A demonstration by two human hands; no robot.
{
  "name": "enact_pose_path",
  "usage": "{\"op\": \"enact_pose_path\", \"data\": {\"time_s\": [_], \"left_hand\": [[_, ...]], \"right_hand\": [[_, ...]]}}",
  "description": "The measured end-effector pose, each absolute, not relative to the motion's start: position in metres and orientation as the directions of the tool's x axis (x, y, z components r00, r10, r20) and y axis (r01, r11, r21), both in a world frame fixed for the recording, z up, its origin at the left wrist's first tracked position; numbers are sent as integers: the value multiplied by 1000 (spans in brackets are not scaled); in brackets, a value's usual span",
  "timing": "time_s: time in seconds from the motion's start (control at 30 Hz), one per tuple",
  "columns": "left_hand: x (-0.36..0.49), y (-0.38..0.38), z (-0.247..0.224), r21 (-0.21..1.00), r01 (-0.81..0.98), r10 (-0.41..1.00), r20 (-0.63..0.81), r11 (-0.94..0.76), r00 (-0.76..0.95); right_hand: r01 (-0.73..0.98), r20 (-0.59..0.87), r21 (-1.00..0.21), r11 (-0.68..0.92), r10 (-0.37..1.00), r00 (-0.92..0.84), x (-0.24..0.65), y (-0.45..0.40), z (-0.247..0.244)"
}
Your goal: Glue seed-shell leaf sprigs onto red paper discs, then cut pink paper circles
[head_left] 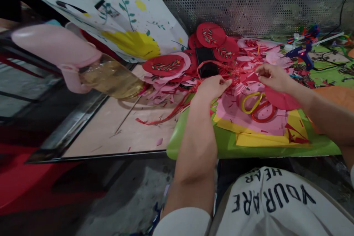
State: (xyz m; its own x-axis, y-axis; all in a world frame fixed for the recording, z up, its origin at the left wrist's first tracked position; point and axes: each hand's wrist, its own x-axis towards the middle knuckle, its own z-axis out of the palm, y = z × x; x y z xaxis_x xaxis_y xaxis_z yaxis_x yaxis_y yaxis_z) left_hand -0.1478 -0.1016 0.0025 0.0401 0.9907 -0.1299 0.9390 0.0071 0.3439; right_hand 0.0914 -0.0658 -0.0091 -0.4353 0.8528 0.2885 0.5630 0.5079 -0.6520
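Over the heap of cut paper, my left hand is closed with thumb and fingers pinched together on a red plastic ribbon. Loose ends of that ribbon trail left across the table. To the right, my right hand pinches at the red strands; its exact grip is small and blurred. Below the hands lie scissors with a yellow and a red handle loop, blades hidden, on pink sheets and yellow sheets. A red paper piece sits under my right forearm.
Red paper discs with leafy decoration and a black box lie behind my hands. A blue glue gun with a lit red light is at the right. A pink-lidded bottle and a floral bag stand left. Perforated metal rises behind.
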Motion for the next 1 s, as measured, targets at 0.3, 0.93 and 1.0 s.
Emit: {"op": "enact_pose_path", "data": {"time_s": [0.3,0.93,1.0], "left_hand": [[-121,-98,-14,334,889,950,113,-312,291],[-149,-91,9,989,-126,801,-133,73,-584],[-152,-90,7,991,-101,796,-127,83,-591]], "right_hand": [[308,243,-897,318,936,-256,86,-58,-12],[116,130,-986,116,984,124,110,-51,-7],[112,117,-988,103,984,133,111,-49,-7]]}}
